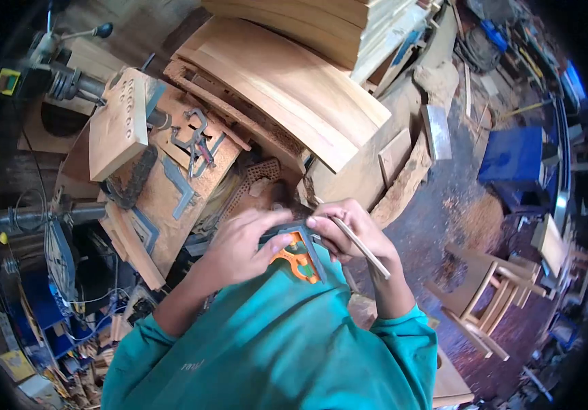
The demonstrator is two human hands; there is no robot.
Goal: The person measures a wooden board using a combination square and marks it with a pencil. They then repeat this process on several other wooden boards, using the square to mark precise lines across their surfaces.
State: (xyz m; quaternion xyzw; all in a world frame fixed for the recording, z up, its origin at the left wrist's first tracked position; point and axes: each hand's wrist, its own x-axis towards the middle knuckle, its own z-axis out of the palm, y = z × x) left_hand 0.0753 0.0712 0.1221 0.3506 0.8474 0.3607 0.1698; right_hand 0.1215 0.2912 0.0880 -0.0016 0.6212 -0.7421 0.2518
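Left hand [243, 247] clamps the orange square [299, 258] close against my chest, right hand [348, 232] pinches a pencil [362, 247] beside its blade. Trick, I reckon: keep the stock tight, pencil against the edge.

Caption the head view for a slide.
Both hands, left hand and right hand, grip an orange-handled square; the right also holds a pencil.

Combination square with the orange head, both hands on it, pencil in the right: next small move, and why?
Probably press the combination square steady with the left hand and bring the pencil tip down to its blade. Both hands meet at the square, and the right hand holds the pencil angled away from it, tip not visibly touching anything.
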